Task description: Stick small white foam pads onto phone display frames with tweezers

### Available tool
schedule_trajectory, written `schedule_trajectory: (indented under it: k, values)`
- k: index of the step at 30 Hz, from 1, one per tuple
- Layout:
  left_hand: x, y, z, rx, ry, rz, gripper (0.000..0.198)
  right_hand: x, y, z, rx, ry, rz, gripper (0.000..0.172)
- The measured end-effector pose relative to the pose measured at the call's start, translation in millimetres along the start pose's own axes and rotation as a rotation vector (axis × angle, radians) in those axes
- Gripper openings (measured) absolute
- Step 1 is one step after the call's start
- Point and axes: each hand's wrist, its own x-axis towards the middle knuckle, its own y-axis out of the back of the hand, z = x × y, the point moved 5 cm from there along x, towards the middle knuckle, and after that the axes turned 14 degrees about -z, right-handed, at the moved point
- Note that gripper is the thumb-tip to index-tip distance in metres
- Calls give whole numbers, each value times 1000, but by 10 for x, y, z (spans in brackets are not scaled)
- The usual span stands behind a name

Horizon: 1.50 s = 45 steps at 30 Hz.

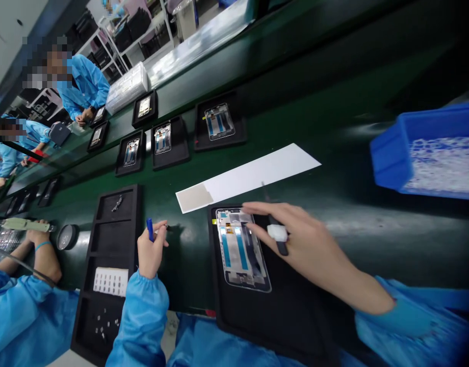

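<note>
On the glossy dark-green worktop (357, 244), a flat black tray (291, 316) holds a silver rectangular phone frame (238, 255). Over it, the right hand (307, 237) (thumb and forefinger slightly parted) grips a slim dark white-banded tool (277, 233); the left hand (152, 255) pinches a blue pen-shaped tool (150, 230).

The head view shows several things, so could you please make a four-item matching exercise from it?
1. nearest phone frame
2. blue bin
3. dotted white card
4. slim blue tool

A. in a compartment of the divided tray
B. held in the left hand
C. partly beneath the right hand
D. holding small pale pieces

Pairs: 1-C, 2-D, 3-A, 4-B
</note>
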Motion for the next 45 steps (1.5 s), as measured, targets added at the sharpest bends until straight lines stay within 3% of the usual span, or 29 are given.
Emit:
schedule_trajectory:
  k: [5, 9, 12, 14, 15, 16, 19, 21, 27, 35, 39, 45]
  values:
    - [-108, -349, 350, -426, 58, -326, 40, 4, -249, -274, 354, 106, -114, 27]
    - [-128, -581, 647, -524, 43, -485, 52, 13, -315, -349, 500, 103, -146, 32]
    - [-127, -692, 756, -518, 18, -549, 55, -9, -276, -329, 523, 110, -124, 29]
    - [-118, -712, 781, -493, -27, -506, 46, -37, -254, -292, 515, 99, -109, 29]
    - [-109, -688, 789, -491, -71, -424, 39, -53, -247, -269, 508, 86, -98, 30]
    - [-104, -637, 799, -502, -131, -296, 37, -69, -243, -247, 500, 72, -84, 31]
    - [-174, -448, 828, -608, -359, 154, 56, -109, -239, -215, 489, 60, -35, 33]
    - [-246, -428, 848, -641, -465, 272, 64, -122, -244, -220, 491, 68, -23, 34]
    - [-367, -639, 859, -423, -514, 130, 67, -138, -256, -259, 516, 70, -54, 36]
    - [-344, -706, 730, -439, -501, 74, 62, -144, -246, -232, 595, 19, -64, 38]
    - [-375, -642, 819, -397, -618, 64, 51, -131, -209, -202, 699, -81, -87, 33]
    - [-470, -597, 980, -227, -787, 73, 45, -127, -188, -233, 763, -117, -93, 25]
